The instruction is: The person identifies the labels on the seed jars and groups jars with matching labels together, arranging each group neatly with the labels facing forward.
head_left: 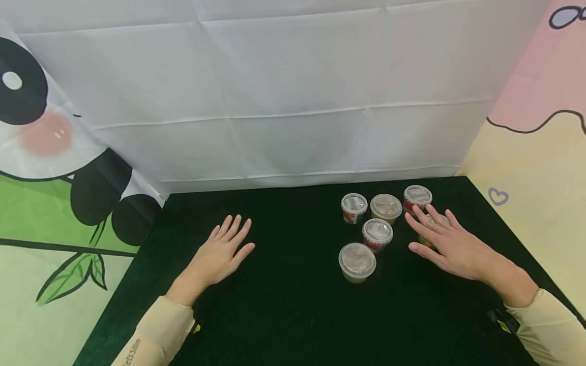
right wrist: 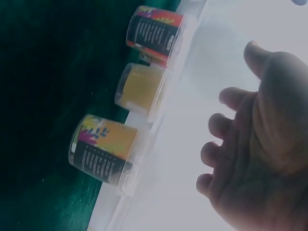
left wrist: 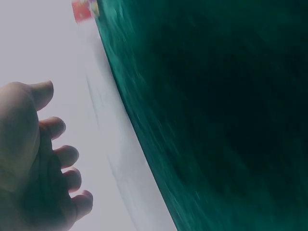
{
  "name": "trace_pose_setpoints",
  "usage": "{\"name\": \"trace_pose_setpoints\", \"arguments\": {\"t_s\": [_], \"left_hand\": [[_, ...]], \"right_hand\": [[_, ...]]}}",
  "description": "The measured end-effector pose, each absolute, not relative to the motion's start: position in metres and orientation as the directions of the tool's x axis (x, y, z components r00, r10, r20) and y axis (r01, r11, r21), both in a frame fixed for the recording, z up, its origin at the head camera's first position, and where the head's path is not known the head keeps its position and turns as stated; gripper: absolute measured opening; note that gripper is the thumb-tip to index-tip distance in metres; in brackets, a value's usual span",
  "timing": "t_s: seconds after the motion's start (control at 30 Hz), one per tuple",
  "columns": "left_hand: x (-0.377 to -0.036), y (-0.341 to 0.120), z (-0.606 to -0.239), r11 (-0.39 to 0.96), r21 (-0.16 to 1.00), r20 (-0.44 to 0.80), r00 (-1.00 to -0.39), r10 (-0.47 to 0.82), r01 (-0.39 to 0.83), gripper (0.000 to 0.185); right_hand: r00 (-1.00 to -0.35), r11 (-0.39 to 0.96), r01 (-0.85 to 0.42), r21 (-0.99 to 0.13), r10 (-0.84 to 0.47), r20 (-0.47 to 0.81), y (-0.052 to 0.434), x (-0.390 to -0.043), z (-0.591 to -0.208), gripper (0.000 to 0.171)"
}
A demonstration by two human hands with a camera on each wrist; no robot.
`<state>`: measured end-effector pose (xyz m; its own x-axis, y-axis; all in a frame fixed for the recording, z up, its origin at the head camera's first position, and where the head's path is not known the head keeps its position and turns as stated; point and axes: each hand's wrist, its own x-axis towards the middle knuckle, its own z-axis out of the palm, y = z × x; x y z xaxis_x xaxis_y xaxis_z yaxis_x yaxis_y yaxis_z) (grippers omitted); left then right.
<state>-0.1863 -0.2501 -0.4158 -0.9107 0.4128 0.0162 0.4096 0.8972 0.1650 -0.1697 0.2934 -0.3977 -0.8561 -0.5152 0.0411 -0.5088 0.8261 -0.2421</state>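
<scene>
My left hand [head_left: 216, 258] hovers over the left part of the dark green tabletop with fingers spread and nothing in it. On the right, my right hand [head_left: 453, 248] stretches out flat above a lidded plastic tub [head_left: 423, 241] and hides most of it. Just beyond its fingertips stands a red-labelled tub [head_left: 417, 194]. Further left are a clear tub [head_left: 386, 207], two small labelled tubs [head_left: 354, 207] [head_left: 377, 235] and a wider clear tub [head_left: 357, 262] nearest me. The right wrist view shows an orange-labelled tub [right wrist: 103, 149] and one with yellow contents [right wrist: 142, 89], both apart from the hand.
A white cloth wall [head_left: 284, 91] rises behind the table's back edge. Cartoon-printed panels stand on the left [head_left: 46, 203] and right [head_left: 535, 178]. The green table cloth [head_left: 284, 305] spreads between the two hands.
</scene>
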Motion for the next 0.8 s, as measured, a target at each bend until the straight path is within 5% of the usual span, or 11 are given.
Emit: {"name": "trace_pose_setpoints", "arguments": {"t_s": [0.53, 0.8], "left_hand": [[-0.187, -0.182, -0.424, 0.820, 0.181, 0.006, -0.834, 0.551, 0.543, 0.070], [-0.182, -0.157, -0.418, 0.738, 0.332, 0.037, -0.790, 0.612, 0.588, 0.073]], "right_hand": [[-0.798, 0.691, -0.602, -0.401, -0.535, 0.276, 0.259, -0.151, -0.394, 0.069], [-0.796, 0.570, -0.588, -0.574, -0.531, 0.290, 0.248, -0.145, -0.399, 0.067]]}}
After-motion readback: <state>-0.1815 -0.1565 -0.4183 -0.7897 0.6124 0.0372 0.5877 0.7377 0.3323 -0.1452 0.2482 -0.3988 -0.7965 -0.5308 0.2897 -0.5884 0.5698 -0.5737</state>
